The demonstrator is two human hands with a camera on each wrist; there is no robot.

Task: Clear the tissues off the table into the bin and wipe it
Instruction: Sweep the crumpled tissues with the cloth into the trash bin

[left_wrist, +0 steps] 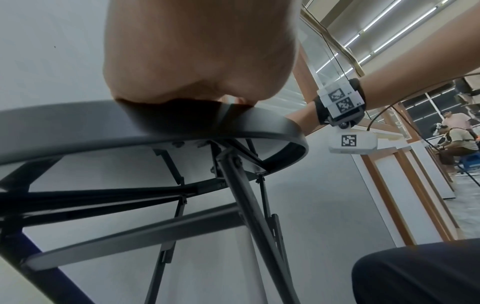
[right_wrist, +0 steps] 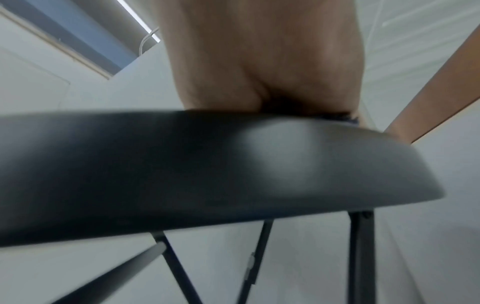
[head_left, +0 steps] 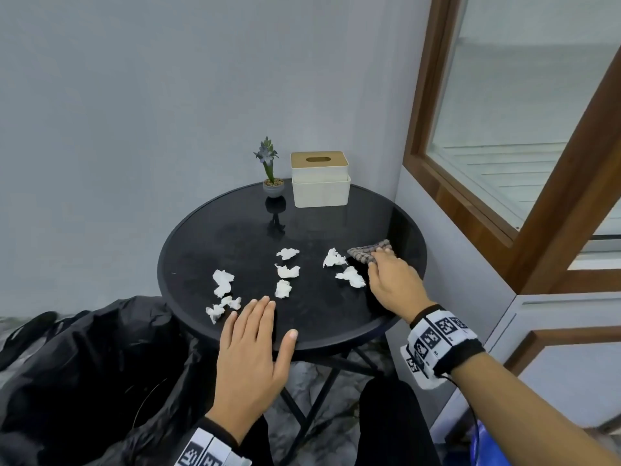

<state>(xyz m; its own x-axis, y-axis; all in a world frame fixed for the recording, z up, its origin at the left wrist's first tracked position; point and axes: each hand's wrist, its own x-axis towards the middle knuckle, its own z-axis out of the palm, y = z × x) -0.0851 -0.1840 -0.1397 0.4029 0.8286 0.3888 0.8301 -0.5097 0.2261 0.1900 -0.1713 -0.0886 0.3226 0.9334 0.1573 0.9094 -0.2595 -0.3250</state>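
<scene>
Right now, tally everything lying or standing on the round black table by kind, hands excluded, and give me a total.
Crumpled white tissues: 8
Grey-brown woven cloth: 1
Cream tissue box with wooden lid: 1
Small potted purple-flowered plant: 1
Total: 11

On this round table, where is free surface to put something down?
Bare: the table's left back, between rim and plant, and the near edge between left hand and right hand. Crowded: the middle, with tissues, and the cloth.
</scene>
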